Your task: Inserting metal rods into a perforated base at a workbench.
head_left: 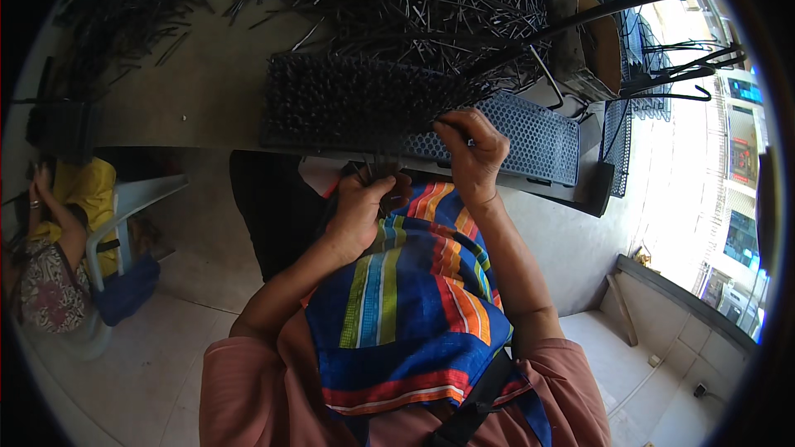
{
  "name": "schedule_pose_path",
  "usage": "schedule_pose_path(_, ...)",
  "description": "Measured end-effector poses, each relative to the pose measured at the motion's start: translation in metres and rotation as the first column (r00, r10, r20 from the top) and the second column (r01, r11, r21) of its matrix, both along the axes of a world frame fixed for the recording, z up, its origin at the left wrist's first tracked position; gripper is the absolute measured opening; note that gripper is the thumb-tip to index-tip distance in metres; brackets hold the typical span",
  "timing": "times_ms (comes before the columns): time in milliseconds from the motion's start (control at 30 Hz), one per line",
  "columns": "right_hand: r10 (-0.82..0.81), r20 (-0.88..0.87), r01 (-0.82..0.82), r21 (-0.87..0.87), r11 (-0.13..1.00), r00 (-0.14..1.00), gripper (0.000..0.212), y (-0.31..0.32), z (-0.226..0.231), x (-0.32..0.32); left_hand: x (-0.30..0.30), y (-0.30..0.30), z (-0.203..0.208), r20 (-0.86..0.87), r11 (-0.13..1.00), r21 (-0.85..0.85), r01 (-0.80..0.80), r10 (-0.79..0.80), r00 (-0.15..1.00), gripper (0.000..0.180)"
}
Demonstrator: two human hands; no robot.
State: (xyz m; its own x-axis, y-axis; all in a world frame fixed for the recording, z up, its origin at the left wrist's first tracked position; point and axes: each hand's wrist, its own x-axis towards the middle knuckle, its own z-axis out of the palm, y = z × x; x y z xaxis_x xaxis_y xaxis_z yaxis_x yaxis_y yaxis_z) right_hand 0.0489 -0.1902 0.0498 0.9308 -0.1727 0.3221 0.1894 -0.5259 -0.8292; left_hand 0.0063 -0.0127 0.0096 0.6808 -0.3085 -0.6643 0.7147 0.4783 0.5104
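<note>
A long grey tray with a honeycomb of holes [538, 134] lies along the table's near edge. Thin dark rods [352, 99] stand upright and close together in its left and middle part; its right part shows bare holes. My left hand [362, 205], just below the tray's near edge, is closed round a small bunch of dark thin rods [381, 167]. Over the tray, where the standing rods meet the bare holes, my right hand [474, 149] pinches thumb and fingers together. Whatever is between those fingertips is too small to make out.
A large heap of loose dark rods [431, 0] covers the table behind the tray. An open box [590, 54] and curved black bars [613, 10] stand at the right. Far left, another person in yellow [91, 190] sits by a pale plastic chair [124, 215].
</note>
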Motion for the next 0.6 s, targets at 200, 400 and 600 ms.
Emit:
schedule_pose_path(200,-0.001,-0.023,-0.003,-0.172,0.985,1.000,0.012,0.008,-0.010,0.001,-0.001,-0.001,-0.002,-0.016,0.999,-0.040,0.019,-0.020,1.000,0.018)
schedule_pose_path(400,0.001,-0.054,-0.015,-0.258,0.966,0.999,0.009,0.017,-0.007,0.005,0.001,0.001,-0.007,-0.017,0.998,-0.042,0.046,-0.047,0.999,0.018)
schedule_pose_path(600,0.011,-0.081,-0.032,-0.259,0.965,0.997,0.011,0.011,-0.011,-0.002,-0.001,0.000,-0.010,-0.050,0.993,-0.116,-0.017,0.011,0.999,0.017)
